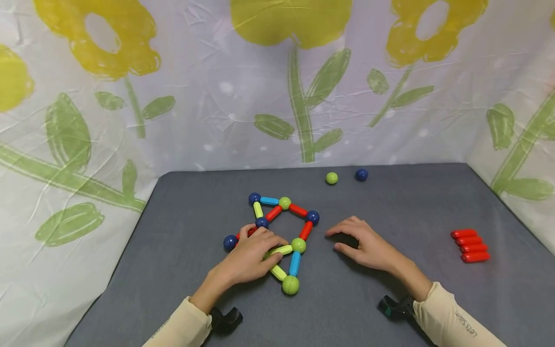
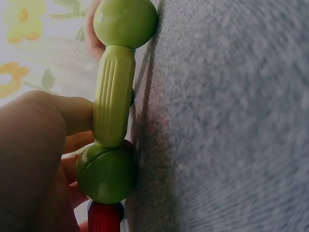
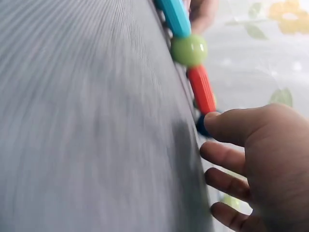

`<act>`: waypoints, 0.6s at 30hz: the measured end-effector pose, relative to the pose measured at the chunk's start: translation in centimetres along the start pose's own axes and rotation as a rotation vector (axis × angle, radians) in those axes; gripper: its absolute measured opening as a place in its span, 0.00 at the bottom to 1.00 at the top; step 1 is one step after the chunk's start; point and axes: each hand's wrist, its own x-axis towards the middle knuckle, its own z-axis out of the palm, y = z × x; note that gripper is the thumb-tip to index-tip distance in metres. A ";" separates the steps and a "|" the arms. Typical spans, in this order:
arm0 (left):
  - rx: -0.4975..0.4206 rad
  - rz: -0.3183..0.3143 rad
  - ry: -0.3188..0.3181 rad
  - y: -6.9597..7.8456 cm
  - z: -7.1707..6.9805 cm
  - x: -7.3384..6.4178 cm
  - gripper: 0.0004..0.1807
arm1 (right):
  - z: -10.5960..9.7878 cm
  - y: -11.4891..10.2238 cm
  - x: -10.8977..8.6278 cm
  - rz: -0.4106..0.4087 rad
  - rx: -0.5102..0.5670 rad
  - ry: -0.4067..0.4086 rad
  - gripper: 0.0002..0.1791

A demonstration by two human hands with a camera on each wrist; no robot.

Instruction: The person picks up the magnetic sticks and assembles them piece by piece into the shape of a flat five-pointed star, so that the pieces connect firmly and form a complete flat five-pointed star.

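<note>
A flat figure of magnetic rods and balls lies on the grey table. My left hand (image 1: 253,255) lies over its left part and grips a yellow-green magnetic rod (image 2: 113,96) between thumb and fingers. The rod joins two green balls (image 2: 107,174) in the left wrist view. The hand hides some of the joints beneath it. My right hand (image 1: 368,243) hovers right of the figure, fingers loosely bent, holding nothing. Nearest to it are a dark blue ball (image 1: 312,217) and a red rod (image 1: 306,231). A light blue rod (image 1: 295,264) links two green balls at the front.
Several loose red rods (image 1: 471,246) lie in a stack at the right. A loose green ball (image 1: 331,178) and a loose blue ball (image 1: 362,174) sit near the back edge. A flower-printed cloth (image 1: 208,96) stands behind the grey table (image 1: 347,308).
</note>
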 end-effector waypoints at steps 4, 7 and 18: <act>-0.016 0.005 -0.014 0.0 -0.2 0.0 0.15 | -2.0 1.3 -1.8 0.006 -0.081 0.050 0.21; -0.022 0.011 -0.021 -0.1 -0.2 0.0 0.16 | -3.9 2.4 -3.5 0.033 -0.128 0.089 0.24; -0.001 0.025 -0.010 -0.3 -0.2 0.0 0.16 | -10.2 5.3 -10.3 0.156 -0.290 0.123 0.31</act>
